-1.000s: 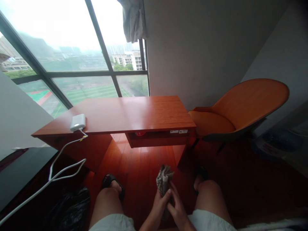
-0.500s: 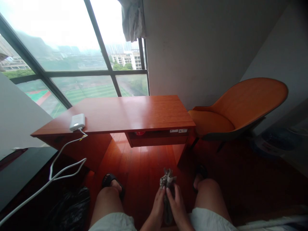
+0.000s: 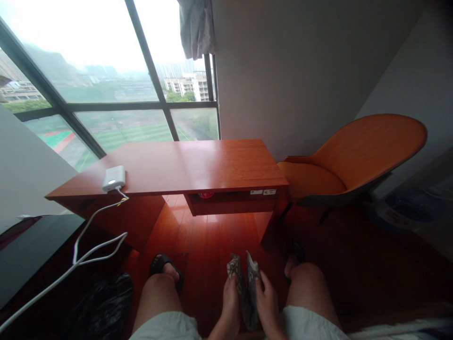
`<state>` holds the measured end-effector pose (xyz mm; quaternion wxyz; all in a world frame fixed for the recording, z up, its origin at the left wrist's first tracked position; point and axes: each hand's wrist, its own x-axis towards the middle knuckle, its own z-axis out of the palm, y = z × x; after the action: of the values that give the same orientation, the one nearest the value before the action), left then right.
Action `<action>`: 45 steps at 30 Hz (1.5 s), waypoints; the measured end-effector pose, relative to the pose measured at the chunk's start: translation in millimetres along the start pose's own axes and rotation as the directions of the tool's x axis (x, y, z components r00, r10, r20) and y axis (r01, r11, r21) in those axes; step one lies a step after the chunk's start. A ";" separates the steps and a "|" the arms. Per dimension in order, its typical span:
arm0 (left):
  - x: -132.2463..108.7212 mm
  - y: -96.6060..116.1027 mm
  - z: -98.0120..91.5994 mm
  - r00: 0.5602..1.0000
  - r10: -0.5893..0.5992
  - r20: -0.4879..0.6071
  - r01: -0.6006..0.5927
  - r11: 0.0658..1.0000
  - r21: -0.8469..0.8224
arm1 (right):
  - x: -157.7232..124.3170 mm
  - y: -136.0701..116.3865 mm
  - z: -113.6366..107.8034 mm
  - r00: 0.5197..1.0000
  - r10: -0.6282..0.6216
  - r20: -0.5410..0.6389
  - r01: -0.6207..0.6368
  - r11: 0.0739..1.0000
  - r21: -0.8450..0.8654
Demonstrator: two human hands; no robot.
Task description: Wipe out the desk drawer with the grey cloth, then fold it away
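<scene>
Left hand (image 3: 230, 298): our fingers clamp one side of the patterned cloth (image 3: 252, 279).
Right hand (image 3: 267, 299): our fingers clamp its other side.

Patterned grey cloth piece (image 3: 251, 309): matt, wrinkled
Long reddish-brown wooden desk (image 3: 198, 165): smooth, glossy top
Rounded orange chair (image 3: 377, 146), right: smooth, leather-like
Crumpled black bag (image 3: 104, 302), near left: shiny plastic
Flat white box (image 3: 114, 177), left: smooth plastic
</scene>
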<state>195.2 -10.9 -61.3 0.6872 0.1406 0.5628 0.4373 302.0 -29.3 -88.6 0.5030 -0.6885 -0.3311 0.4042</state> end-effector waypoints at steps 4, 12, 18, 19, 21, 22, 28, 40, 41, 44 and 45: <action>1.7 -5.3 4.9 0.997 0.071 0.043 -0.070 0.997 -0.033 | -11.8 -9.3 7.4 0.971 -0.137 0.196 0.133 0.991 0.035; 1.7 6.1 0.3 0.969 0.135 0.208 -0.152 0.986 0.068 | 1.7 -11.0 -2.1 0.970 -0.010 0.244 -0.051 0.970 0.239; 4.1 16.1 -12.3 0.972 -0.060 0.227 0.053 0.998 0.034 | 20.9 0.2 -11.9 0.992 0.074 0.103 -0.098 0.964 0.248; 5.1 19.1 -13.3 0.969 -0.110 0.220 0.110 0.994 0.011 | 22.6 1.7 -12.3 0.992 0.087 0.095 -0.107 0.969 0.224; 6.6 27.0 -13.8 0.960 -0.180 0.214 0.194 0.980 -0.045 | 24.0 3.4 -12.2 0.987 0.136 0.081 -0.150 0.970 0.194; 6.8 31.6 -13.6 0.954 -0.208 0.216 0.229 0.970 -0.077 | 23.6 3.3 -11.7 0.982 0.168 0.084 -0.182 0.963 0.199; -7.7 56.5 -12.5 0.850 -0.417 0.321 0.486 0.856 -0.174 | 14.8 -9.3 -8.0 0.926 0.199 0.321 -0.293 0.915 0.276; -32.0 73.7 -2.0 0.949 -0.121 0.292 0.164 0.978 -0.127 | 29.6 17.9 -19.9 0.957 0.279 0.073 -0.288 0.934 0.210; -32.4 89.5 2.3 0.956 -0.070 0.286 0.104 0.989 -0.106 | 28.2 20.5 -18.3 0.938 0.330 0.107 -0.347 0.902 0.259; -35.8 157.8 25.2 0.940 0.225 0.258 -0.225 0.974 -0.028 | 20.7 22.4 -9.6 0.857 0.451 0.251 -0.512 0.799 0.315; -37.1 184.8 36.6 0.898 0.368 0.241 -0.379 0.926 -0.003 | 17.7 21.9 -5.8 0.839 0.464 0.284 -0.536 0.795 0.284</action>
<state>146.9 78.7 101.5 0.6495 0.3122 0.4489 0.5284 316.3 -22.5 -112.6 0.4567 -0.6059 -0.1075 0.6424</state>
